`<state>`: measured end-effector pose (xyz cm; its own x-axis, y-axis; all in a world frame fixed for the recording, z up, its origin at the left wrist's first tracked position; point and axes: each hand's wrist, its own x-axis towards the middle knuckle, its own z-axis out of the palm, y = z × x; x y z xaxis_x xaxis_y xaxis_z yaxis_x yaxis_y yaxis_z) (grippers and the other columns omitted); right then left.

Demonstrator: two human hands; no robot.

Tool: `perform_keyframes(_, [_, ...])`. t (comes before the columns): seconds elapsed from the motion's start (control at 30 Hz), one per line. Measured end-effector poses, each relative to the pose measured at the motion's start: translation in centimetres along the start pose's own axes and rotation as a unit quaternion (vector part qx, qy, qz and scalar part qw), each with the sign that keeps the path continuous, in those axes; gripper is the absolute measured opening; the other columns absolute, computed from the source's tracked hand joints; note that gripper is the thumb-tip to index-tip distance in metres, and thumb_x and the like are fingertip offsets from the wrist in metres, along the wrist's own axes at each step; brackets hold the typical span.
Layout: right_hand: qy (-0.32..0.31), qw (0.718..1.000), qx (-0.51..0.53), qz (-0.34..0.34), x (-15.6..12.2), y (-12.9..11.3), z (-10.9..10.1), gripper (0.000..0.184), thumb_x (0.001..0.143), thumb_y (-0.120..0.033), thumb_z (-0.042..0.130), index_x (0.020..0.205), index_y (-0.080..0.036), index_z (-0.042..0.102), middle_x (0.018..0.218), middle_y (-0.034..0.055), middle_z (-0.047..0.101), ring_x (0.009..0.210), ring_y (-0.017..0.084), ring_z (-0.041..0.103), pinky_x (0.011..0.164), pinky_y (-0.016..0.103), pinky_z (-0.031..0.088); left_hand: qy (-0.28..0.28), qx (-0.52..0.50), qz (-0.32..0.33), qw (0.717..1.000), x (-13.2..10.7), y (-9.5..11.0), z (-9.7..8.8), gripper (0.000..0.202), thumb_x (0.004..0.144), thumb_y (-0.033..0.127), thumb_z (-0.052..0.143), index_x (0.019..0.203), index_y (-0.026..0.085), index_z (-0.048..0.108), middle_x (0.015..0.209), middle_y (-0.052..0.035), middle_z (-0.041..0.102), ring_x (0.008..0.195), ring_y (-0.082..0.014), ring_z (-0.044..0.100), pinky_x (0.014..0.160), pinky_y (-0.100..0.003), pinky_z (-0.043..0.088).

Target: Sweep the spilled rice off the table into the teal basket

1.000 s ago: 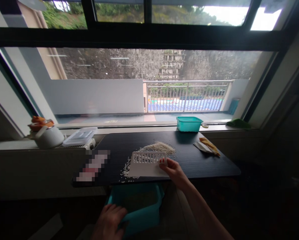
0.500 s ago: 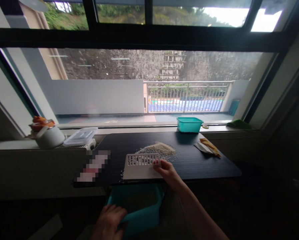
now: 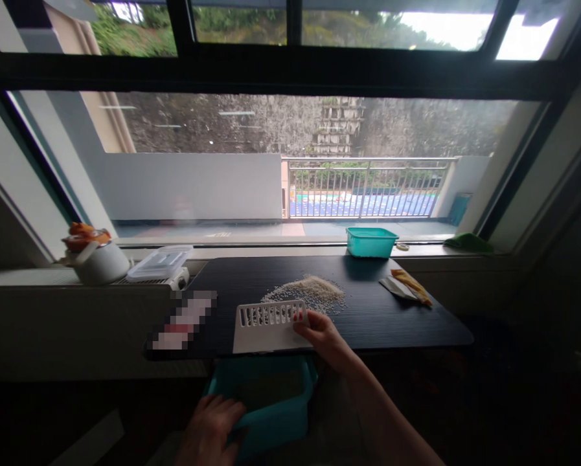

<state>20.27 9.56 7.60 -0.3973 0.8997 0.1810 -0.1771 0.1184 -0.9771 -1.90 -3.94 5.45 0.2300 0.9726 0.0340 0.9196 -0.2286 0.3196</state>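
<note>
My right hand (image 3: 325,338) grips the right end of a white slotted plastic scraper (image 3: 269,326), which lies at the near edge of the black table (image 3: 416,317). A heap of white rice (image 3: 314,290) sits on the table just behind the scraper. Below the table edge, my left hand (image 3: 210,432) is closed on the near left rim of a teal basin (image 3: 265,400), which sits under the scraper.
A small teal tub (image 3: 370,241) stands at the table's far edge. An orange-and-silver wrapper (image 3: 405,285) lies at the right. On the left sill sit a white pot (image 3: 96,261) and a clear lidded box (image 3: 160,263). A green cloth (image 3: 467,243) lies on the right sill.
The scraper has slid left and toward the near edge with my right hand, and the loose grains that lay left of it are gone from the table. My left hand stays on the basin.
</note>
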Motion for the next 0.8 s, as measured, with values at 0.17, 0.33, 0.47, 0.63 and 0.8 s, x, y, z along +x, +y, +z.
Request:
perform_keyframes(0.17, [0.048,0.999,0.004,-0.005,-0.5,-0.4,-1.7,0.028,0.070,-0.042,0.072,0.085,-0.019,0.068,0.076,0.0001,0.064,0.072,0.016,0.055,0.069,0.029,0.044,0.009,0.005,0.003,1.000,0.0,0.1,0.2,0.013,0.078,0.018,0.051,0.079,0.020,0.064,0.082,-0.0027,0.067,0.085,-0.0239,0.059,0.085,-0.041,0.038])
perform_keyframes(0.33, [0.069,0.997,0.023,0.003,-0.9,-0.5,-2.6,0.030,0.067,-0.042,0.074,0.085,-0.019,0.069,0.076,0.0016,0.065,0.074,0.018,0.058,0.071,0.033,0.046,0.005,0.005,0.012,1.000,0.0,0.7,-0.1,0.014,0.076,0.016,0.051,0.077,0.020,0.064,0.080,-0.0020,0.067,0.082,-0.0229,0.059,0.083,-0.040,0.039])
perform_keyframes(0.47, [0.074,0.997,0.028,0.003,-1.0,-0.6,-2.6,0.031,0.066,-0.043,0.074,0.084,-0.018,0.070,0.076,0.0016,0.066,0.075,0.019,0.058,0.073,0.033,0.046,0.008,0.004,0.006,1.000,0.0,0.9,-0.3,0.013,0.077,0.017,0.052,0.077,0.020,0.064,0.080,-0.0017,0.067,0.082,-0.0227,0.059,0.084,-0.040,0.039])
perform_keyframes(0.63, [0.088,0.996,0.013,-0.004,-0.7,-0.6,-2.6,0.030,0.066,-0.043,0.075,0.082,-0.018,0.069,0.073,0.0004,0.064,0.071,0.017,0.056,0.068,0.030,0.045,0.019,-0.006,0.007,1.000,0.0,0.9,-0.2,0.016,0.074,0.015,0.053,0.079,0.023,0.065,0.081,0.0003,0.068,0.083,-0.0213,0.060,0.087,-0.039,0.038])
perform_keyframes(0.8, [0.090,0.996,0.022,0.007,-0.7,-0.3,-2.5,0.033,0.064,-0.045,0.075,0.083,-0.018,0.069,0.075,0.0018,0.065,0.075,0.019,0.058,0.073,0.033,0.046,0.022,-0.005,0.008,1.000,-0.1,1.0,-0.3,0.015,0.074,0.015,0.053,0.078,0.022,0.065,0.081,-0.0009,0.068,0.083,-0.0222,0.059,0.085,-0.040,0.039])
